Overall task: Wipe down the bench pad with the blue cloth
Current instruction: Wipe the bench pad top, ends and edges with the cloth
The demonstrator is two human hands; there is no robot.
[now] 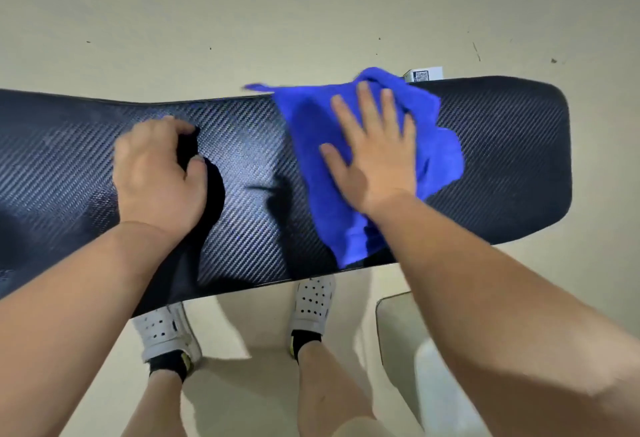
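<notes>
Head view, looking straight down over both forearms. Black woven-pattern bench pad (502,159) lying crosswise, its rounded end at the right, left end running out of frame. Blue cloth (311,131) spread over the right-of-middle stretch of the pad, draped from far edge to near edge, so as to cover the full width in one pass. Right hand (372,156) flat on top of the cloth, fingers (363,104) spread and straight, gripping nothing: pressing down only, likely to keep the cloth in firm contact and to drag it along by friction. Left hand (159,173) well apart from the cloth, resting on the bare pad left of middle, fingers curled loosely inward toward the palm with nothing seen inside them; probably there to brace the body and steady the pad against the push of wiping. Small white box (424,73) peeking out just beyond the far edge, on the pale floor (311,3). White shoes (313,301) below the near edge. Wiping judged under way, left stretch seemingly yet to cover.
</notes>
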